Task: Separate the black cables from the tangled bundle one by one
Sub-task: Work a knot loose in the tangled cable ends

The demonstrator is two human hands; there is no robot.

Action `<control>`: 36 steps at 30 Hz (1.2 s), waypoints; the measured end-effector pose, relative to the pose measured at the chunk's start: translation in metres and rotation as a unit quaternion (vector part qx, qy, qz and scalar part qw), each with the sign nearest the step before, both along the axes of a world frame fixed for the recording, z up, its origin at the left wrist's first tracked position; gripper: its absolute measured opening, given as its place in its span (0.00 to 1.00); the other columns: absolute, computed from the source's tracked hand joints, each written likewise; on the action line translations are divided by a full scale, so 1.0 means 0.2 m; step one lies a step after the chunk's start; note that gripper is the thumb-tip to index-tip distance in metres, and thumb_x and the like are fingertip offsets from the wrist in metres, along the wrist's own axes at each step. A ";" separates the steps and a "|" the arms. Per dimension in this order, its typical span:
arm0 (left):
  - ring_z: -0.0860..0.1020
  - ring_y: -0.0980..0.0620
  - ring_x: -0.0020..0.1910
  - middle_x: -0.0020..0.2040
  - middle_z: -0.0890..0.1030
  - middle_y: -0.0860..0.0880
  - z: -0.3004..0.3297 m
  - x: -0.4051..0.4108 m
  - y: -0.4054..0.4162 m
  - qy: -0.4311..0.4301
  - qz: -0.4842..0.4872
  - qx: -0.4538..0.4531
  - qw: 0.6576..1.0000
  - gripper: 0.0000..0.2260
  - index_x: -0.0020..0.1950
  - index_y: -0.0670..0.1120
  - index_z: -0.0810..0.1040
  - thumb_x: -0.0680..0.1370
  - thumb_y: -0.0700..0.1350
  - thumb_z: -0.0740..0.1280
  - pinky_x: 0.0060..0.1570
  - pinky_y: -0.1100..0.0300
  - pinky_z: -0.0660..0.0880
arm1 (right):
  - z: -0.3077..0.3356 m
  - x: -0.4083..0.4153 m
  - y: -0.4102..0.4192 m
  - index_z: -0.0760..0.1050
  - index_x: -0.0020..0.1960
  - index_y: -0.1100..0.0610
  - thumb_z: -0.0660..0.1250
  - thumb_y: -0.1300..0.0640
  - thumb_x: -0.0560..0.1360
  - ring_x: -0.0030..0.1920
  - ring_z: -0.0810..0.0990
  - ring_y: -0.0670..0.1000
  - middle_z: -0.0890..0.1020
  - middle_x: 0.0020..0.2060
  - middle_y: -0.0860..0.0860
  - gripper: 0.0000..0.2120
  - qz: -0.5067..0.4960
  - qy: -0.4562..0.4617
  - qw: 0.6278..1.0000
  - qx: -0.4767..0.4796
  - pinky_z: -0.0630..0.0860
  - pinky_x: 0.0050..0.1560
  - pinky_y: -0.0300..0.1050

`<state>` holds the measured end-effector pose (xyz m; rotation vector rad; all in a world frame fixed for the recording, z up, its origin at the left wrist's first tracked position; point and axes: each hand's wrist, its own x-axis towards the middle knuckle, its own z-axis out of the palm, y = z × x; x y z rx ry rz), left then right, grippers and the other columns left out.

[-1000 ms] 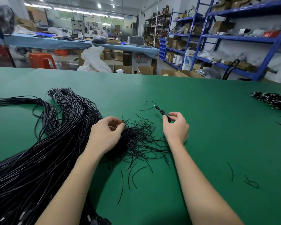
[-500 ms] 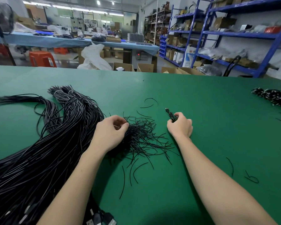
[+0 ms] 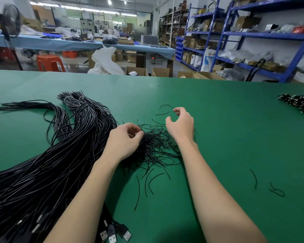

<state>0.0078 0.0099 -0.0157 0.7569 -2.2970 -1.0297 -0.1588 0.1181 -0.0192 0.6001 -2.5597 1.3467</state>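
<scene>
A thick bundle of long black cables [image 3: 51, 163] lies across the left of the green table [image 3: 226, 130]; its USB plugs [image 3: 112, 235] are at the near edge. A tangle of thin, short black strands [image 3: 156, 146] spreads from the bundle's middle. My left hand [image 3: 123, 141] rests on the left side of this tangle, its thumb and fingers curled and pinching strands. My right hand [image 3: 180, 125] hovers just above the tangle's right side with loosely curled, spread fingers and nothing in it.
Loose short black pieces lie near the tangle [image 3: 163, 109] and to the right [image 3: 254, 178], [image 3: 277, 192]. A pile of black-and-white cables [image 3: 298, 102] sits at the table's right edge. Beyond the far edge are boxes, blue shelves and another table.
My right hand held a small black piece; it has opened, moved left towards the tangle, and the piece is no longer in it. The left hand stayed on the tangle.
</scene>
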 end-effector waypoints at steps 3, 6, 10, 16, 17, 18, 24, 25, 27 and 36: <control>0.79 0.65 0.41 0.40 0.83 0.59 0.00 0.00 0.01 -0.004 0.003 -0.006 1.000 0.04 0.47 0.53 0.83 0.77 0.51 0.71 0.38 0.76 0.67 | 0.02 0.17 -0.07 0.78 0.55 0.49 0.66 0.55 0.77 0.56 0.79 0.48 0.82 0.50 0.43 0.07 0.063 0.001 0.993 -0.096 0.76 0.54 0.47; 0.80 0.62 0.42 0.41 0.83 0.57 0.00 0.00 0.00 -0.011 0.004 -0.007 1.000 0.04 0.48 0.52 0.84 0.77 0.50 0.70 0.39 0.75 0.69 | -0.06 0.35 -0.10 0.78 0.50 0.47 0.66 0.55 0.77 0.48 0.81 0.47 0.83 0.43 0.43 0.05 0.099 0.031 0.985 -0.137 0.78 0.52 0.46; 0.81 0.62 0.43 0.42 0.84 0.57 0.01 0.02 0.00 -0.035 -0.006 -0.017 0.999 0.05 0.48 0.52 0.84 0.76 0.49 0.70 0.41 0.74 0.71 | -0.18 0.43 -0.09 0.79 0.50 0.45 0.65 0.54 0.78 0.45 0.78 0.43 0.82 0.44 0.46 0.06 0.127 0.041 0.987 -0.091 0.74 0.49 0.38; 0.79 0.50 0.56 0.54 0.82 0.53 0.03 0.05 0.00 -0.106 0.066 -0.082 0.989 0.08 0.54 0.53 0.82 0.77 0.52 0.67 0.57 0.51 0.77 | -0.20 0.43 -0.07 0.79 0.48 0.44 0.66 0.53 0.76 0.44 0.79 0.39 0.82 0.44 0.43 0.05 0.120 0.056 0.986 -0.099 0.73 0.47 0.34; 0.77 0.48 0.59 0.57 0.81 0.51 0.03 0.06 0.00 -0.133 0.085 -0.104 0.982 0.10 0.56 0.53 0.82 0.78 0.53 0.66 0.57 0.51 0.76 | -0.21 0.43 -0.08 0.79 0.48 0.44 0.67 0.53 0.75 0.44 0.79 0.39 0.83 0.43 0.43 0.05 0.122 0.054 0.986 -0.099 0.74 0.48 0.36; 0.75 0.46 0.62 0.60 0.78 0.48 0.03 0.06 -0.01 -0.163 0.099 -0.126 0.973 0.13 0.59 0.52 0.80 0.78 0.54 0.66 0.58 0.50 0.75 | -0.21 0.43 -0.08 0.79 0.48 0.44 0.67 0.53 0.75 0.45 0.79 0.40 0.83 0.43 0.43 0.05 0.124 0.052 0.986 -0.100 0.76 0.49 0.38; 0.65 0.38 0.69 0.69 0.69 0.37 0.01 0.07 -0.03 -0.298 0.119 -0.164 0.933 0.19 0.67 0.40 0.73 0.82 0.50 0.59 0.66 0.48 0.66 | -0.22 0.43 -0.11 0.78 0.46 0.44 0.65 0.51 0.74 0.45 0.81 0.47 0.83 0.39 0.42 0.04 0.132 0.036 0.986 -0.096 0.80 0.49 0.50; 0.65 0.38 0.69 0.69 0.69 0.37 0.01 0.07 -0.03 -0.304 0.118 -0.165 0.931 0.19 0.68 0.39 0.72 0.82 0.49 0.59 0.66 0.48 0.66 | -0.22 0.43 -0.11 0.78 0.46 0.44 0.65 0.50 0.74 0.45 0.81 0.47 0.83 0.39 0.42 0.04 0.133 0.035 0.986 -0.098 0.80 0.50 0.50; 0.64 0.38 0.69 0.70 0.68 0.38 0.00 0.07 -0.03 -0.314 0.118 -0.173 0.926 0.21 0.69 0.39 0.70 0.82 0.50 0.60 0.66 0.49 0.65 | -0.22 0.43 -0.12 0.78 0.46 0.44 0.64 0.49 0.73 0.46 0.81 0.47 0.83 0.39 0.42 0.05 0.136 0.031 0.985 -0.101 0.80 0.50 0.51; 0.68 0.36 0.67 0.67 0.72 0.36 0.00 0.06 -0.05 -0.272 0.160 -0.157 0.936 0.18 0.67 0.39 0.68 0.83 0.49 0.59 0.65 0.46 0.66 | -0.21 0.44 -0.14 0.80 0.44 0.45 0.67 0.51 0.73 0.40 0.81 0.42 0.82 0.34 0.39 0.04 0.152 0.001 0.980 -0.129 0.79 0.46 0.43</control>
